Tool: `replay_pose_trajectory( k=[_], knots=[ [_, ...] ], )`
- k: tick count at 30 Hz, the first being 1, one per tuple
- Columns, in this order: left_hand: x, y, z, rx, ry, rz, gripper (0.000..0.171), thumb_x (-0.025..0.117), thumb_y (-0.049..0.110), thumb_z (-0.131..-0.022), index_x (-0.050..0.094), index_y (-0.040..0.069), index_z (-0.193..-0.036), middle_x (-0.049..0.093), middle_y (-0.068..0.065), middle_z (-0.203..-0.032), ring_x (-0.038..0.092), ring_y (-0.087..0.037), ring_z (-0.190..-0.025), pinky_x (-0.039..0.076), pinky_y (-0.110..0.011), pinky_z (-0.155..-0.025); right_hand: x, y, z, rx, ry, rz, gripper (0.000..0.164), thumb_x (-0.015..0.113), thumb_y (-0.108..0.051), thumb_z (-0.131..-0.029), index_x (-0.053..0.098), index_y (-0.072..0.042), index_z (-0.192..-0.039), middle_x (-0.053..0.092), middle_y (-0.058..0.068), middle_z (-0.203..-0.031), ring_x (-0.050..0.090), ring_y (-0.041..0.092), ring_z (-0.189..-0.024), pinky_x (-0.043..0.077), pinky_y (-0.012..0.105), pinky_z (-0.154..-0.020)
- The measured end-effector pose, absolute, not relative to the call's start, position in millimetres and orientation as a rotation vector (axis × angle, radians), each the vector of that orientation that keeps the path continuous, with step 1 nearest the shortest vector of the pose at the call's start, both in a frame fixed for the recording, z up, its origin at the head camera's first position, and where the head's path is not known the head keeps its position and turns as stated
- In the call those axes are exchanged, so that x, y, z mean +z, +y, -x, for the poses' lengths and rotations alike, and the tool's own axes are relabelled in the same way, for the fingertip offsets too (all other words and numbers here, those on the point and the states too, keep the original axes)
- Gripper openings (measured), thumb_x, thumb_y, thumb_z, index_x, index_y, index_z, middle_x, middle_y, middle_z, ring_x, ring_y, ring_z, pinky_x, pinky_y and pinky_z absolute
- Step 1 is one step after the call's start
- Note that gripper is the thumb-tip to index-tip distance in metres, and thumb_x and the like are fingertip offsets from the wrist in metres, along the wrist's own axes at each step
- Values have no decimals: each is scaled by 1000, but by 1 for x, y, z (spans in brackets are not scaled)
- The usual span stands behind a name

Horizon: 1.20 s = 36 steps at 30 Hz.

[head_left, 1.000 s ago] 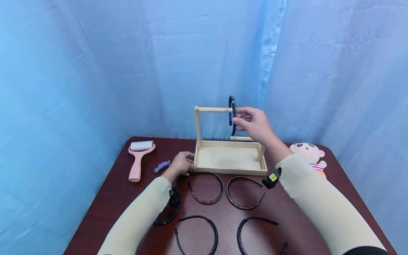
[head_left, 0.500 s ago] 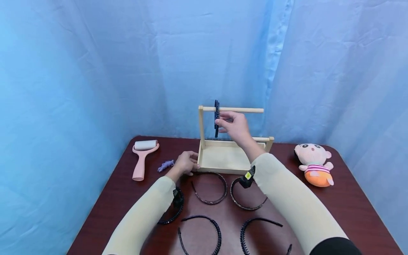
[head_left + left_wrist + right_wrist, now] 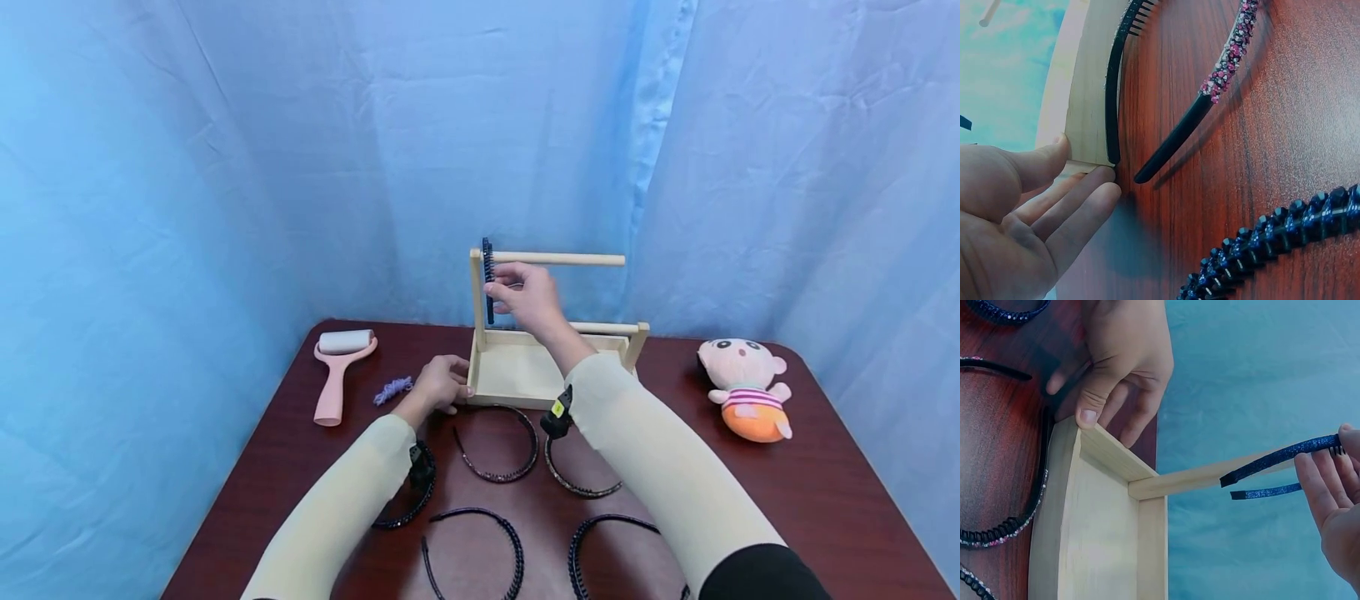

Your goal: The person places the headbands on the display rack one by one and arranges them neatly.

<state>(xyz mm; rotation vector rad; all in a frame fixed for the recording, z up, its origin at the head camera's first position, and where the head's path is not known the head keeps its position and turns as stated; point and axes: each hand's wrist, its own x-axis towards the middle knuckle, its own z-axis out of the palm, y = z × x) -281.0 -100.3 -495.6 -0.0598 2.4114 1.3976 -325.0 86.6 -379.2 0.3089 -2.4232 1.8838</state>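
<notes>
My right hand pinches a dark blue glittery headband between thumb and fingers. The headband hangs at the left end of the upper rod of a pale wooden rack, close to the upright post. At the rack's front left corner, my left hand holds the tray wall, its thumb on the edge and its fingers outside. A black headband lies against the tray's front, and beside it shows an end set with pink and clear stones.
Several headbands lie in front of the rack, among them a black toothed one and another. A pink-handled roller and a purple cord bundle lie left. A plush doll lies right. Blue curtains hang behind.
My right hand has slid the headband leftward along the upper rod, from its free right part to beside the post. My left hand stays at the tray corner.
</notes>
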Motion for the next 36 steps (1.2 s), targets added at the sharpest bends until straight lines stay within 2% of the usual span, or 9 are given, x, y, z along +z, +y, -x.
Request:
replay_pose_trajectory(
  k=[3, 9, 13, 18, 25, 33, 36],
  knots=[
    [-495, -101, 281, 1392, 2412, 67, 52, 74, 1, -93, 57, 5, -142, 71, -21, -121, 76, -30, -92, 63, -44, -64, -380, 82, 325, 1886, -2439, -293, 40, 76, -17, -95, 67, -5, -132, 68, 15, -116, 74, 33, -100, 63, 33, -74],
    [-496, -103, 280, 1375, 2422, 91, 50, 73, 1, -94, 58, 5, -142, 70, -21, -121, 75, -27, -88, 63, -43, -64, -384, 76, 324, 1896, -2441, -272, 41, 76, -21, -96, 66, -7, -132, 68, 14, -114, 74, 38, -94, 63, 47, -80],
    [-498, -104, 280, 1379, 2422, 90, 50, 73, 1, -94, 58, 5, -141, 71, -21, -121, 75, -28, -89, 63, -44, -63, -386, 73, 322, 1871, -2445, -268, 42, 76, -23, -96, 65, -9, -134, 71, 12, -113, 74, 39, -94, 62, 50, -80],
    [-498, -104, 281, 1384, 2417, 85, 50, 73, 1, -94, 57, 5, -141, 71, -22, -120, 75, -30, -92, 63, -45, -64, -387, 76, 321, 1885, -2427, -256, 43, 76, -24, -95, 65, -9, -134, 71, 12, -115, 72, 41, -101, 61, 51, -83],
    [-501, -102, 283, 1365, 2428, 84, 50, 73, 0, -93, 58, 5, -140, 72, -21, -118, 75, -29, -88, 63, -44, -63, -385, 92, 320, 1874, -2424, -289, 49, 78, -28, -94, 63, -9, -136, 70, 10, -123, 69, 26, -113, 61, 46, -87],
    [-499, -101, 285, 1363, 2438, 86, 50, 72, -2, -93, 57, 4, -141, 71, -22, -119, 75, -29, -89, 63, -45, -65, -370, 135, 306, 1752, -2491, -414, 52, 79, -31, -93, 63, -9, -137, 68, 17, -130, 70, 30, -114, 61, 43, -88],
    [-499, -101, 287, 1353, 2432, 98, 52, 72, -1, -94, 57, 4, -142, 71, -21, -120, 75, -28, -88, 63, -45, -65, -370, 156, 294, 1647, -2555, -445, 50, 79, -34, -92, 65, -12, -135, 68, 14, -131, 70, 29, -113, 61, 41, -86]
  ],
)
